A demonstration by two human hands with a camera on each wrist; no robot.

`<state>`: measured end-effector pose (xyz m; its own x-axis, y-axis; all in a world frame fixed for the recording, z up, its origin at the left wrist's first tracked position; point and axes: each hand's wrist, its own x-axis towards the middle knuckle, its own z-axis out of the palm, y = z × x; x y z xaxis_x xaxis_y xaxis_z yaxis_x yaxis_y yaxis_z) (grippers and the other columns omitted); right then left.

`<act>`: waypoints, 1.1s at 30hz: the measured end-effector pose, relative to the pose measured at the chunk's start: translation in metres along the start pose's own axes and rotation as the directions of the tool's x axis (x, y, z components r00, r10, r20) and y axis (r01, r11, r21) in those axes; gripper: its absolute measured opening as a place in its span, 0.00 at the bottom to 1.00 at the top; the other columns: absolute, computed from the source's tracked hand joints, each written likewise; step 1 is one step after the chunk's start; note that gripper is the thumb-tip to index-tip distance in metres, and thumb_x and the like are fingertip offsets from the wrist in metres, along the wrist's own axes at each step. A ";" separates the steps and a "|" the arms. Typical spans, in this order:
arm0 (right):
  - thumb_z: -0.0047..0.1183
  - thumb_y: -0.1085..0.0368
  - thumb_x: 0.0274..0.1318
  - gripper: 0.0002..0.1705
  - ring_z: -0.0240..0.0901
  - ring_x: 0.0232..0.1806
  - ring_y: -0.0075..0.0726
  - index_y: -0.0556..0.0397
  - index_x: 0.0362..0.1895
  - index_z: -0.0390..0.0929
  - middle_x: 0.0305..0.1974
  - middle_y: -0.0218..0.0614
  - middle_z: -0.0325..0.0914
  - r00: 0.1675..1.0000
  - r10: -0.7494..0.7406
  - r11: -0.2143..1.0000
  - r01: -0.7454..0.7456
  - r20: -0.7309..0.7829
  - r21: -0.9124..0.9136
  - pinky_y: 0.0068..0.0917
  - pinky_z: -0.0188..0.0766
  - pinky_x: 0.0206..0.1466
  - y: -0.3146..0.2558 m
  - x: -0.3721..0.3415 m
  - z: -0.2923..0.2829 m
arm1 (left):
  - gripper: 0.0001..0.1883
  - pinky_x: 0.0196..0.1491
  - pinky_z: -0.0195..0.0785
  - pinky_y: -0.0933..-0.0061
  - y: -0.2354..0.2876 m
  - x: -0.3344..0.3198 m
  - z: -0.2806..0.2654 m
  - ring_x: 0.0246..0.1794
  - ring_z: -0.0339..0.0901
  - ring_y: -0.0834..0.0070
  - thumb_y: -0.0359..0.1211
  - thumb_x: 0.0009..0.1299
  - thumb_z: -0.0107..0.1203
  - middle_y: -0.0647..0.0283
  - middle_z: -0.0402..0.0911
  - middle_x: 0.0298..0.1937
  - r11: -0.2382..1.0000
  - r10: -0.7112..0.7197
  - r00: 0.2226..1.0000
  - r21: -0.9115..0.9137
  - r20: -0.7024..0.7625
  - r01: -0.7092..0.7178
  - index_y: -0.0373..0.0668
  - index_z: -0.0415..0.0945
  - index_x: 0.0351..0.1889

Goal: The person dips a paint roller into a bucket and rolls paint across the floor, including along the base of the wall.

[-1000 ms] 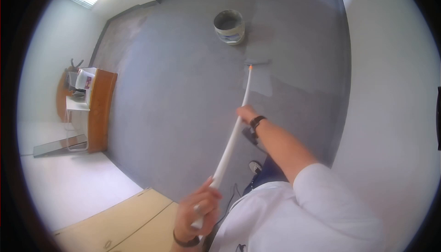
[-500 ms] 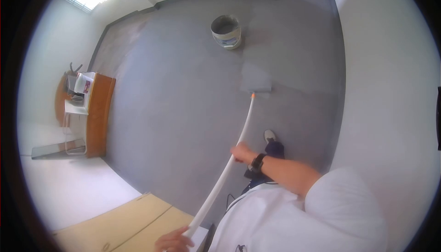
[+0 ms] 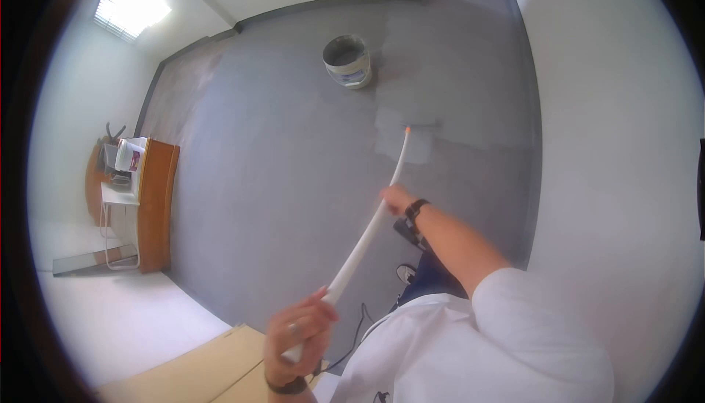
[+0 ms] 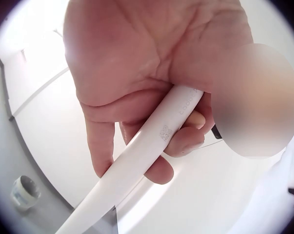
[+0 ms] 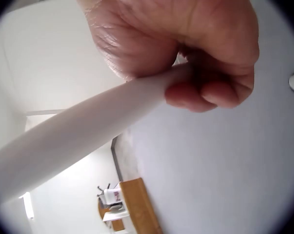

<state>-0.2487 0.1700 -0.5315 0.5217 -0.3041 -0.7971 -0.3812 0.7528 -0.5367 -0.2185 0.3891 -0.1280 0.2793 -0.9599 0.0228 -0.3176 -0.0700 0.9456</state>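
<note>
A long white pole (image 3: 360, 250) slants across the head view, ending in an orange joint (image 3: 407, 131) and a paint roller (image 3: 422, 123). The roller lies on the grey floor, over a patch of lighter wet-looking paint (image 3: 407, 146). Near the pole's rear end my left hand (image 3: 302, 333) holds it, and in the left wrist view the fingers (image 4: 183, 141) curl around the printed shaft. Farther forward, my right hand (image 3: 398, 199) grips the pole's middle, fingers (image 5: 195, 97) wrapped about it. Beyond the roller stands a paint bucket (image 3: 349, 74), its inside dark grey.
White walls (image 3: 609, 146) border the grey floor (image 3: 272, 153). Along the left stand a wooden cabinet (image 3: 158, 204), a white bucket (image 3: 130, 155) and a small white table (image 3: 119, 194). Tan panels (image 3: 220, 362) lie at bottom left. My shoe (image 3: 405, 273) shows below the right forearm.
The roller came back toward me, then went forward again over the pale patch. Both hands moved with the pole, drawing back and then forward. The head view shifted slightly.
</note>
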 end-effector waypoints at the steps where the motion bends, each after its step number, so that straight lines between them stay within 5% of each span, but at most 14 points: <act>1: 0.44 0.67 0.50 0.11 0.64 0.10 0.37 0.58 0.19 0.70 0.13 0.41 0.67 0.999 -0.005 0.993 0.001 -0.036 -0.116 0.35 0.57 0.11 -0.002 0.002 -0.009 | 0.07 0.58 0.64 0.50 -0.003 -0.003 0.007 0.29 0.76 0.60 0.14 0.46 0.45 0.59 0.70 0.21 1.000 0.002 1.000 -0.001 0.006 -0.002 0.35 0.64 0.19; 3: 0.45 0.67 0.50 0.11 0.65 0.11 0.37 0.58 0.19 0.71 0.12 0.41 0.67 0.997 -0.011 0.975 -0.007 -0.078 -0.223 0.36 0.58 0.11 0.011 -0.002 -0.018 | 0.07 0.58 0.65 0.51 -0.009 -0.011 0.016 0.29 0.76 0.61 0.15 0.45 0.46 0.59 0.70 0.20 0.998 0.054 0.996 0.039 0.072 -0.057 0.35 0.63 0.18; 5: 0.45 0.66 0.50 0.11 0.66 0.11 0.38 0.58 0.20 0.72 0.13 0.42 0.69 0.984 -0.149 0.745 0.173 0.093 -0.645 0.36 0.60 0.11 0.023 -0.004 -0.024 | 0.06 0.57 0.66 0.49 -0.004 -0.025 0.021 0.27 0.76 0.62 0.16 0.48 0.44 0.59 0.72 0.21 0.999 0.053 0.999 0.009 0.008 -0.053 0.35 0.65 0.19; 10: 0.47 0.65 0.52 0.12 0.67 0.11 0.37 0.63 0.25 0.71 0.14 0.43 0.69 0.999 0.047 0.981 -0.044 0.015 -0.189 0.35 0.59 0.11 0.080 -0.084 0.013 | 0.05 0.54 0.69 0.47 0.050 -0.078 0.032 0.24 0.76 0.64 0.18 0.55 0.45 0.58 0.74 0.22 1.000 0.030 0.990 0.006 -0.139 -0.030 0.35 0.68 0.20; 12: 0.48 0.64 0.52 0.13 0.66 0.10 0.36 0.65 0.26 0.71 0.14 0.42 0.69 0.999 0.045 0.986 -0.041 0.022 -0.161 0.33 0.58 0.11 0.091 -0.113 0.025 | 0.09 0.34 0.70 0.70 0.075 -0.109 0.021 0.26 0.74 0.68 0.29 0.50 0.58 0.63 0.78 0.26 0.934 -0.348 0.915 0.010 -0.203 0.357 0.37 0.79 0.30; 13: 0.48 0.64 0.52 0.13 0.66 0.10 0.36 0.65 0.26 0.71 0.14 0.42 0.69 0.999 0.042 0.987 -0.039 0.017 -0.159 0.33 0.58 0.11 0.089 -0.130 0.029 | 0.09 0.34 0.70 0.70 0.081 -0.115 0.014 0.26 0.74 0.68 0.29 0.50 0.58 0.63 0.78 0.26 0.935 -0.345 0.917 0.009 -0.199 0.354 0.37 0.79 0.30; 15: 0.48 0.63 0.52 0.15 0.66 0.10 0.35 0.66 0.25 0.70 0.14 0.42 0.69 0.997 0.081 0.970 -0.080 -0.003 -0.230 0.33 0.58 0.11 0.076 -0.159 0.036 | 0.06 0.35 0.70 0.66 0.088 -0.118 0.001 0.25 0.73 0.64 0.30 0.53 0.57 0.63 0.77 0.26 0.927 -0.095 0.991 0.372 0.096 0.053 0.38 0.78 0.29; 16: 0.49 0.64 0.51 0.14 0.66 0.10 0.35 0.67 0.24 0.70 0.14 0.42 0.69 0.997 0.076 0.970 -0.075 -0.006 -0.231 0.32 0.57 0.10 0.077 -0.161 0.034 | 0.06 0.37 0.69 0.63 0.077 -0.111 -0.003 0.27 0.73 0.61 0.31 0.54 0.57 0.62 0.77 0.26 0.998 0.034 0.985 0.044 0.168 -0.042 0.40 0.78 0.29; 17: 0.49 0.64 0.51 0.14 0.66 0.10 0.35 0.67 0.24 0.70 0.14 0.42 0.69 0.997 0.070 0.971 -0.071 -0.012 -0.227 0.32 0.57 0.10 0.079 -0.160 0.033 | 0.06 0.37 0.69 0.63 0.079 -0.117 -0.002 0.27 0.73 0.61 0.31 0.54 0.57 0.62 0.77 0.26 0.998 0.041 0.984 0.042 0.174 -0.049 0.40 0.78 0.29; 19: 0.49 0.65 0.51 0.13 0.64 0.09 0.34 0.64 0.23 0.70 0.13 0.41 0.68 0.999 -0.038 0.995 0.040 0.030 -0.090 0.32 0.55 0.10 0.097 -0.163 0.035 | 0.04 0.42 0.70 0.64 0.093 -0.147 0.001 0.28 0.73 0.64 0.30 0.53 0.57 0.60 0.77 0.27 0.817 -0.121 0.989 0.575 0.084 0.051 0.41 0.76 0.25; 20: 0.49 0.65 0.51 0.13 0.64 0.09 0.34 0.64 0.23 0.70 0.13 0.41 0.68 0.999 -0.041 0.996 0.043 0.027 -0.083 0.32 0.55 0.10 0.096 -0.158 0.031 | 0.04 0.42 0.70 0.64 0.090 -0.139 0.004 0.28 0.73 0.64 0.30 0.53 0.57 0.60 0.77 0.27 0.816 -0.118 0.989 0.576 0.092 0.044 0.41 0.76 0.25; 22: 0.49 0.65 0.51 0.12 0.61 0.09 0.33 0.61 0.22 0.71 0.13 0.39 0.66 0.999 -0.027 0.996 0.024 0.038 0.081 0.32 0.53 0.10 0.081 -0.137 0.017 | 0.04 0.45 0.70 0.65 0.068 -0.100 0.015 0.32 0.73 0.67 0.28 0.56 0.56 0.58 0.78 0.32 0.993 0.114 0.983 -0.006 0.142 -0.115 0.40 0.75 0.29; 25: 0.49 0.64 0.52 0.11 0.60 0.09 0.33 0.59 0.22 0.71 0.13 0.38 0.65 0.999 -0.036 0.995 0.033 0.031 0.093 0.31 0.53 0.10 0.075 -0.101 -0.015 | 0.04 0.52 0.70 0.48 0.055 -0.071 0.034 0.23 0.76 0.63 0.18 0.54 0.46 0.58 0.74 0.22 0.986 0.158 0.982 0.029 0.106 -0.162 0.34 0.66 0.19; 33: 0.48 0.61 0.54 0.11 0.61 0.09 0.30 0.57 0.27 0.70 0.15 0.36 0.66 0.995 -0.016 0.998 0.009 -0.099 -0.065 0.29 0.55 0.11 0.092 -0.090 -0.052 | 0.07 0.50 0.72 0.54 0.032 -0.067 0.060 0.26 0.76 0.64 0.16 0.49 0.48 0.60 0.72 0.21 0.973 0.195 0.963 0.088 0.188 -0.215 0.37 0.64 0.19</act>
<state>-0.3705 0.2364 -0.5240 0.4499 -0.3720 -0.8119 -0.4248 0.7106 -0.5609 -0.3022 0.4351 -0.1186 0.0364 -0.9887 0.1455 -0.4489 0.1139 0.8863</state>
